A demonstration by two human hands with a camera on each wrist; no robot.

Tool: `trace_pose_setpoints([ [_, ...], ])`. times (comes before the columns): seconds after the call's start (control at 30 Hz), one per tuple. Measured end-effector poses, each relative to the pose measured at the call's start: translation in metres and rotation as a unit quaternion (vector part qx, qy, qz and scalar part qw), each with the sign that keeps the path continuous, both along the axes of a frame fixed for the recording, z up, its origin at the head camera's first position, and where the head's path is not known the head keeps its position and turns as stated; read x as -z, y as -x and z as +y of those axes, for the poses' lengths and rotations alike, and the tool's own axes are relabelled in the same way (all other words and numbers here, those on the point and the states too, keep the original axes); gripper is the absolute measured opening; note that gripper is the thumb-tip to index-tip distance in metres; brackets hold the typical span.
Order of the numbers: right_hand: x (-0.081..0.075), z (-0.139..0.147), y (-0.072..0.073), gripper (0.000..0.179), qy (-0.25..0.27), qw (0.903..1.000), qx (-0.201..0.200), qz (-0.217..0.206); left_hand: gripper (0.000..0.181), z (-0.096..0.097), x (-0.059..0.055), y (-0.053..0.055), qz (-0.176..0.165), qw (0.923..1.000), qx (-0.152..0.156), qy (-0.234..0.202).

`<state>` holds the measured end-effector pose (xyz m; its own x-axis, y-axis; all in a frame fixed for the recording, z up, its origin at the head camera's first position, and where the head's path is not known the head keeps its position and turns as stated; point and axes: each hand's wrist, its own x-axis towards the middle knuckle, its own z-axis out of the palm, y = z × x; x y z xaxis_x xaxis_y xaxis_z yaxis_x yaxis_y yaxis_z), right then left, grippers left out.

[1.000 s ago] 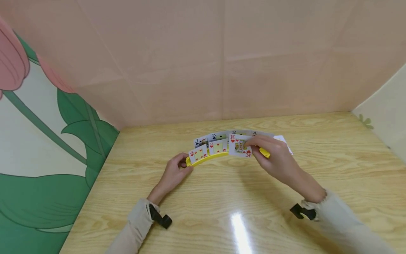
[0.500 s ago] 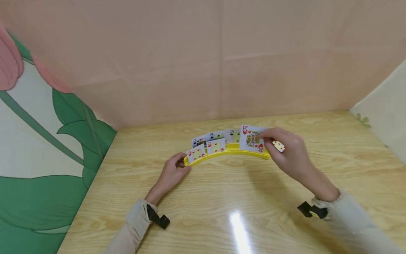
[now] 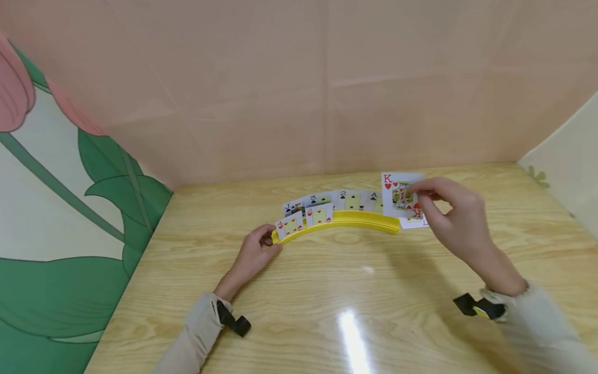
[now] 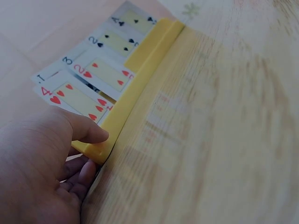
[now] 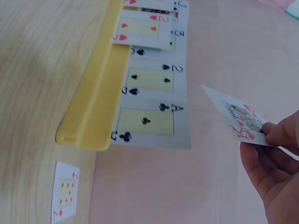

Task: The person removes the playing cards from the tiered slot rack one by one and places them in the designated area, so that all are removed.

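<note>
My left hand (image 3: 252, 254) grips the left end of a curved yellow card holder (image 3: 364, 220) on the table, thumb along its front in the left wrist view. My right hand (image 3: 462, 223) pinches a king of hearts (image 3: 397, 195) between thumb and finger, raised beyond the holder's right end and overlapping the back row in the head view. In the holder's back row stand a jack, a 3 of spades, a 2 of spades (image 5: 148, 79) and an ace of clubs (image 5: 149, 122). A 4 of hearts (image 4: 74, 100) and a 2 of hearts (image 4: 103, 73) stand in front.
A card with red diamonds (image 5: 65, 191) lies on the wooden table (image 3: 299, 296) just past the holder's right end. A pinkish wall covering (image 3: 261, 104) rises behind the table. On the left is a panel painted with flowers and green leaves (image 3: 60, 296).
My right hand has carried the king of hearts rightward and slightly up, from before the holder's middle to its right end. The ace shows again. My left hand keeps its grip on the holder.
</note>
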<state>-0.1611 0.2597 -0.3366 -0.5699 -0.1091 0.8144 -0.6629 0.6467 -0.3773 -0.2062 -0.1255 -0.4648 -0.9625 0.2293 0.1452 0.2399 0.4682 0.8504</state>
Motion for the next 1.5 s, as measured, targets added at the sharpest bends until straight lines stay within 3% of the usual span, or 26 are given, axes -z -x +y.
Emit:
trace_pose_setpoints([
  [0.33, -0.004, 0.023, 0.001, 0.016, 0.0, 0.9987, 0.029, -0.041, 0.035, 0.001, 0.001, 0.0, 0.0, 1.0, 0.004, -0.002],
  [0.6, -0.007, 0.037, 0.005, 0.026, 0.011, 0.9948, 0.045, -0.091, 0.034, 0.0, 0.0, -0.002, -0.003, 1.0, 0.0, -0.003],
  [0.87, -0.002, 0.053, 0.014, 0.025, 0.033, 0.991, 0.062, -0.114, 0.035, 0.0, 0.0, -0.002, -0.005, 1.0, -0.002, -0.002],
  [1.03, 0.009, 0.062, 0.02, 0.026, 0.052, 0.9839, 0.075, -0.154, 0.036, 0.001, 0.001, -0.001, -0.001, 1.0, 0.001, -0.003],
  [1.27, 0.024, 0.076, 0.026, 0.025, 0.013, 0.971, 0.106, -0.214, 0.038, 0.002, 0.0, -0.002, 0.011, 0.9999, 0.004, -0.01],
  [1.5, 0.036, 0.09, 0.034, 0.031, -0.017, 0.9539, 0.101, -0.282, 0.037, 0.001, 0.0, -0.002, 0.013, 0.9999, 0.002, -0.011],
])
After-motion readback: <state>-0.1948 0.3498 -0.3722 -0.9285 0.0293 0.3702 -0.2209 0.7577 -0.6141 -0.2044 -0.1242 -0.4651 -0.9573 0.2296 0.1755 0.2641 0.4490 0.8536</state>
